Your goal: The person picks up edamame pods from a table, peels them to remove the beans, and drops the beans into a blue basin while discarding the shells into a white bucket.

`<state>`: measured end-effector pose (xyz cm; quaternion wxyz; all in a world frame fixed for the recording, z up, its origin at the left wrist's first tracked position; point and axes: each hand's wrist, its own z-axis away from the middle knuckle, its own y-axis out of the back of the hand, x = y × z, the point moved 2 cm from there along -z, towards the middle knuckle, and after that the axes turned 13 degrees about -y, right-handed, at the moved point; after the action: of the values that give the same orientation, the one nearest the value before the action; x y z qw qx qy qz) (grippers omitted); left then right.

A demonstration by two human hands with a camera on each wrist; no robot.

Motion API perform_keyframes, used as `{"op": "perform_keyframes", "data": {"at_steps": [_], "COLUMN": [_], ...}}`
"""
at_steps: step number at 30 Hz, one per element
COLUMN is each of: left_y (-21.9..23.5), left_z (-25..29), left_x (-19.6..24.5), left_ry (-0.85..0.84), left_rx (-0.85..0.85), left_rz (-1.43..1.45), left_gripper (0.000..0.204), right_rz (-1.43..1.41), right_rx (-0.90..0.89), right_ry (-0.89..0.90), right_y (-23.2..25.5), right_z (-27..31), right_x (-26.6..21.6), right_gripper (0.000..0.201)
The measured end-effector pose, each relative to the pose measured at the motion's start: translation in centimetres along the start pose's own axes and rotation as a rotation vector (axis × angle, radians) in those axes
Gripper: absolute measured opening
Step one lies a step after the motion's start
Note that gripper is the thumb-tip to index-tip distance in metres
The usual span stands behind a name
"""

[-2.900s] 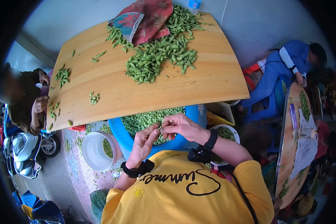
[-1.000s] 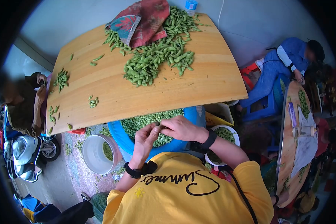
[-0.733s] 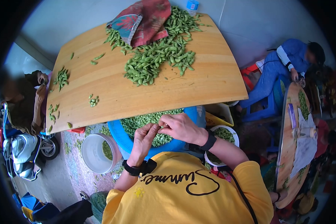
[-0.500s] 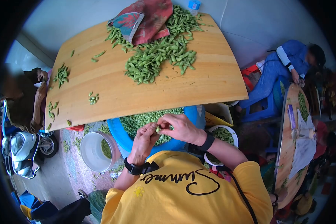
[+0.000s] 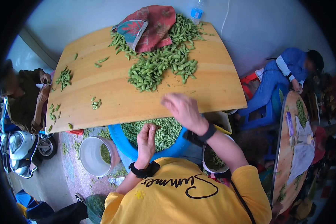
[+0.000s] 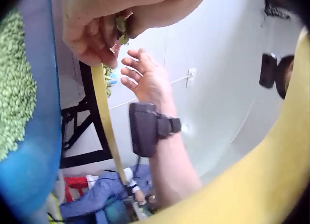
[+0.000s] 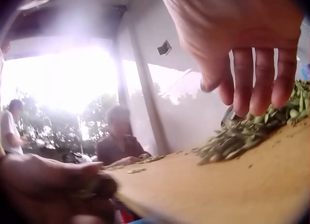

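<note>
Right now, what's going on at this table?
A person in a yellow shirt is working through green pods. The left hand pinches a pod over the blue tub of shelled beans. The right hand, fingers spread and holding nothing, reaches over the wooden table toward the pod pile. A cloth lies on the pile's far end; a white bucket stands beside the tub.

Pod pile (image 5: pixel 164 59) on table (image 5: pixel 112 93), cloth (image 5: pixel 147 26) behind it; basin (image 5: pixel 119 138) below table's near edge, bucket (image 5: pixel 91 156) left of basin.
</note>
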<state>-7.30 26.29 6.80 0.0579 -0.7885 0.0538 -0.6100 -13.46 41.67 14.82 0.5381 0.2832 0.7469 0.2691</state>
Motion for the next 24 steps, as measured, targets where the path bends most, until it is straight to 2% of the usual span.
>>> {"op": "perform_keyframes", "data": {"at_steps": [1, 2, 4, 8, 10, 13, 14, 16, 17, 18, 20, 24], "left_y": [0.1, 0.2, 0.3, 0.7, 1.1, 1.2, 1.1, 0.8, 0.6, 0.4, 0.2, 0.3], "left_z": [0.0, -0.1, -0.3, -0.7, -0.9, -1.0, -1.1, -1.3, -1.4, -1.5, -1.7, -1.6], "left_x": [0.2, 0.6, 0.9, 1.6, 1.8, 2.1, 2.2, 2.1, 2.1, 2.1, 2.3, 2.4], "left_ry": [0.157, 0.155, 0.301, 0.325, 0.325, 0.345, 0.357, 0.379, 0.397, 0.399, 0.406, 0.394], "left_rx": [0.001, 0.003, 0.055, 0.086, 0.095, 0.093, 0.087, 0.068, 0.050, 0.043, 0.025, 0.016], "left_rz": [0.243, 0.243, 0.461, 0.500, 0.508, 0.516, 0.511, 0.517, 0.520, 0.521, 0.517, 0.529], "left_gripper": [0.014, 0.014, 0.012, 0.004, 0.005, 0.008, 0.009, 0.010, 0.010, 0.010, 0.010, 0.010], "right_rz": [0.033, 0.066, 0.128, 0.319, 0.304, -0.058, -0.053, -0.202, -0.179, -0.177, -0.041, 0.101], "right_rx": [0.015, 0.030, 0.051, 0.039, 0.008, 0.006, 0.006, -0.207, -0.109, -0.103, -0.076, -0.136], "right_ry": [-0.024, -0.048, -0.011, 0.026, 0.035, -0.028, -0.032, -0.398, -0.293, -0.298, -0.096, -0.021], "right_y": [0.0, -0.3, -1.8, -4.1, -4.0, -2.9, -2.3, -1.1, -1.0, -1.2, -1.4, -0.7], "right_z": [-1.8, -3.6, -6.9, -9.2, -8.9, -8.2, -7.9, -6.9, -6.5, -6.3, -6.3, -5.8], "right_x": [0.4, 0.9, 2.1, 3.7, 4.0, 4.8, 5.2, 5.6, 5.9, 6.8, 8.0, 7.9], "right_gripper": [0.009, 0.010, 0.009, 0.009, 0.009, 0.011, 0.011, 0.010, 0.012, 0.012, 0.013, 0.016]}}
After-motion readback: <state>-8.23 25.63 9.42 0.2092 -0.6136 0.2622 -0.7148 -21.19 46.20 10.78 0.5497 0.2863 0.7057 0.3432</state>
